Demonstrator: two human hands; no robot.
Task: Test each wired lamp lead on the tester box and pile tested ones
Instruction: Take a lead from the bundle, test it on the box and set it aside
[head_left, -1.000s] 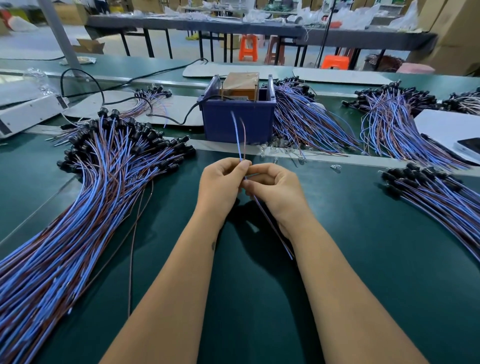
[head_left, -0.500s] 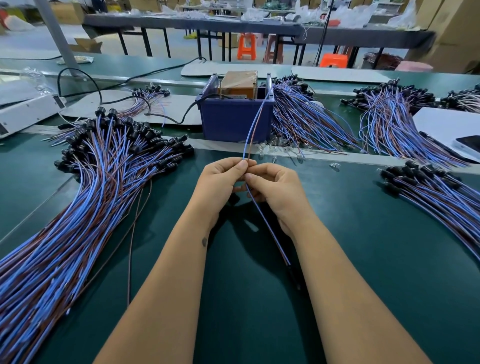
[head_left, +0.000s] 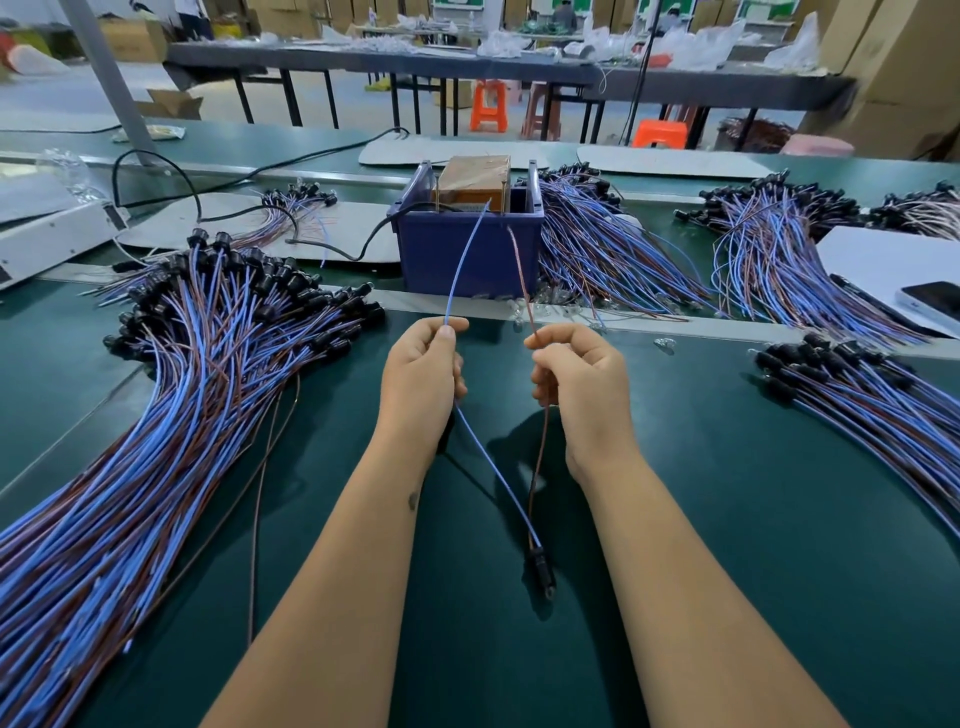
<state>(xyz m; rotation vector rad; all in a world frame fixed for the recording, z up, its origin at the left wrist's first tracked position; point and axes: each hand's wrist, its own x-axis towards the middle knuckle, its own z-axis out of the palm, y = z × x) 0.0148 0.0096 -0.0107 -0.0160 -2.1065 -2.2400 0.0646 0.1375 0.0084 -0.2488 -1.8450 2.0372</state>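
We pinch the blue wire (head_left: 470, 260) in our left hand (head_left: 423, 366) and the brown wire (head_left: 522, 280) in our right hand (head_left: 579, 371), their tips at the far tester box (head_left: 470, 247). One socket (head_left: 540, 569) dangles near. One big lead pile (head_left: 156, 415) lies left on the counter (head_left: 727, 519); four smaller bundles lie right.

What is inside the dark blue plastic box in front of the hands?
Inside the dark blue plastic box sits a brown cardboard-coloured block with thin upright metal rods, and a black cable runs in. The box's front wall hides the block's lower part and the bottom.
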